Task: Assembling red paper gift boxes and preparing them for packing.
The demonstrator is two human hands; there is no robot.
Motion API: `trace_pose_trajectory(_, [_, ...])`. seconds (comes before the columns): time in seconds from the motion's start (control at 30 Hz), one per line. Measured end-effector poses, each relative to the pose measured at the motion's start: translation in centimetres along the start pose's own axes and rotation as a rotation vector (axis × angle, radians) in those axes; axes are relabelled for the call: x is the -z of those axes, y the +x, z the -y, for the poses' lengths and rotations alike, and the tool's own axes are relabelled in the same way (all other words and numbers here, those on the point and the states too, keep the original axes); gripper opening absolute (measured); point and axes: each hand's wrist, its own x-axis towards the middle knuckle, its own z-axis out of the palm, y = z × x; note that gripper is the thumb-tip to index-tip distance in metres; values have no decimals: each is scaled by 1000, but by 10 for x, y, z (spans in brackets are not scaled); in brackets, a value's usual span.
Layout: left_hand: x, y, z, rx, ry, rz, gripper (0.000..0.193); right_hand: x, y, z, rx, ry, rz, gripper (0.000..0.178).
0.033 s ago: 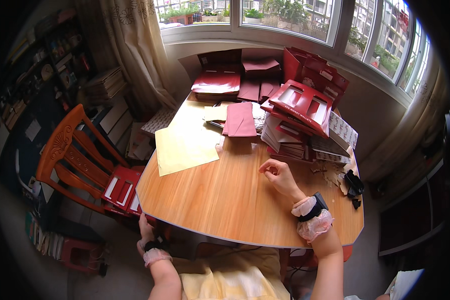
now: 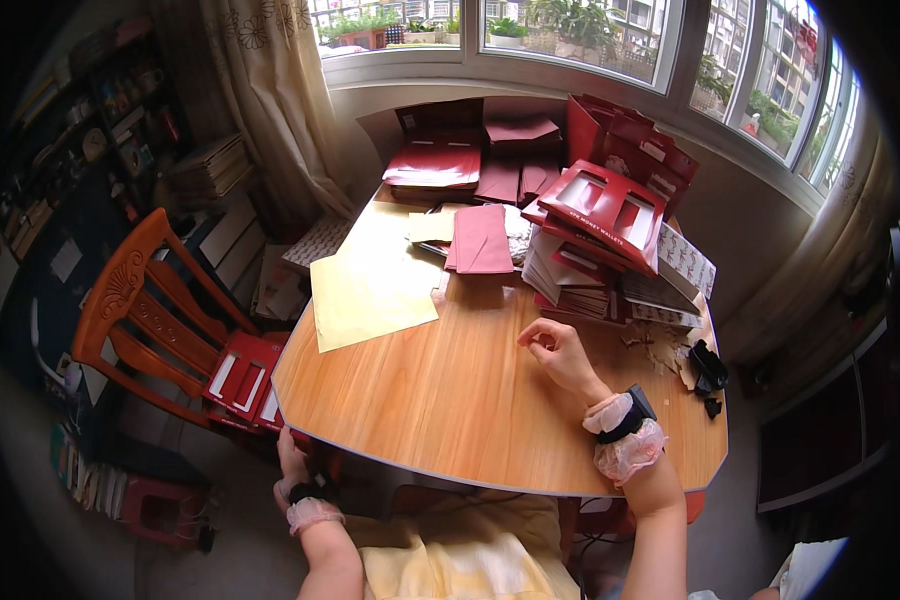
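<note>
My right hand [image 2: 562, 357] is over the wooden table [image 2: 440, 400], its fingers curled in toward the thumb, with nothing visible in them. Low at the table's left corner is my left hand [image 2: 292, 460], fingers stretched upward and seen edge-on. Close to it, red cardboard packs with cut-out windows [image 2: 238, 375] lie on the chair seat. Beyond my right hand rises a leaning pile topped by a red windowed pack [image 2: 605, 205]. Red envelopes [image 2: 482, 240] lie at mid-table, beside a large yellow sheet [image 2: 370, 300].
More red packs [image 2: 433, 163] are stacked at the back by the window. Torn brown scraps [image 2: 660, 345] and a crumpled black thing [image 2: 708, 367] lie near the right edge. A carved wooden chair [image 2: 140, 290] stands at the left. A red stool [image 2: 165, 510] is on the floor.
</note>
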Motion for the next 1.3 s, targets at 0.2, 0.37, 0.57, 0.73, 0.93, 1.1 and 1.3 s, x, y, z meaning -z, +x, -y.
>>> trace_pose_trajectory(0.2, [19, 6, -11, -166, 340, 41, 36, -2, 2, 8, -3, -14, 15, 12])
trace_pose_trajectory(0.37, [18, 18, -34, 55, 187, -288, 30, -4, 0, 3, -29, -1, 28, 12])
trace_pose_trajectory(0.57, [62, 45, -57, -123, 343, -628, 56, -5, -2, 13, -17, -11, 42, 12])
trace_pose_trajectory(0.73, [61, 40, -103, -350, 115, -836, 81, -10, 1, 14, 3, 1, 58, 13])
trace_pose_trajectory(0.93, [-69, 26, -149, -370, 45, -657, 76, 2, -3, 9, -40, -42, 41, 13])
trace_pose_trajectory(1.1, [-156, 26, -175, -368, -52, -241, 51, -4, -1, 16, -32, -37, 55, 14])
trace_pose_trajectory(1.3, [-280, 29, -152, -167, -29, 79, 31, -3, -3, 8, -26, -39, 51, 14])
